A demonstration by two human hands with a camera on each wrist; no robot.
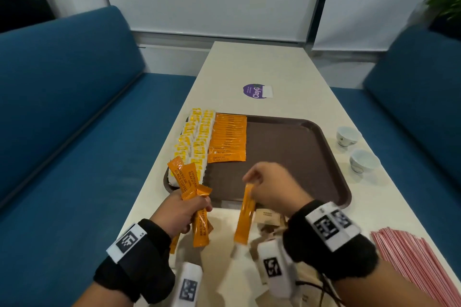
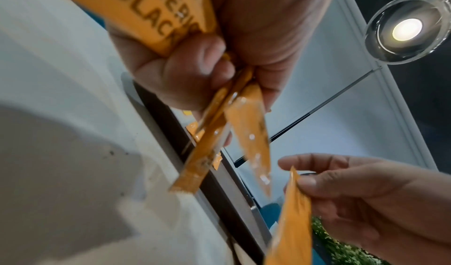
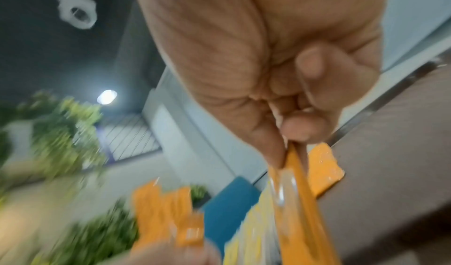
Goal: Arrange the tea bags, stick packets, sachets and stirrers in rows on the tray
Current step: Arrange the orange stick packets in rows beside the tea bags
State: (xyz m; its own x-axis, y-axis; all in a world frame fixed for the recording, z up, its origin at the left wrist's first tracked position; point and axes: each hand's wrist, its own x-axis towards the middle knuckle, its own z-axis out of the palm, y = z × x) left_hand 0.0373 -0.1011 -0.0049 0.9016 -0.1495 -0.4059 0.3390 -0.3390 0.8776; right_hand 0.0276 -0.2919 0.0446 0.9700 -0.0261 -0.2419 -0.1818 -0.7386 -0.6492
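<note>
A brown tray (image 1: 299, 152) lies on the pale table. Along its left side run two rows of yellow-and-white tea bags (image 1: 193, 139), and beside them a row of orange coffee stick packets (image 1: 228, 139). My left hand (image 1: 178, 212) grips a bunch of orange stick packets (image 1: 189, 182) at the tray's near left corner; the same bunch (image 2: 219, 134) shows fanned out in the left wrist view. My right hand (image 1: 272, 187) pinches the top end of one orange stick packet (image 1: 245, 217), which hangs down over the tray's near edge; the pinched packet (image 3: 297, 192) shows close up.
Brown sachets (image 1: 268, 217) lie on the table under my right wrist. A bundle of pink stirrers (image 1: 411, 264) lies at the near right. Two small white cups (image 1: 348, 136) stand right of the tray. A purple sticker (image 1: 255, 91) is farther back. Blue sofas flank the table.
</note>
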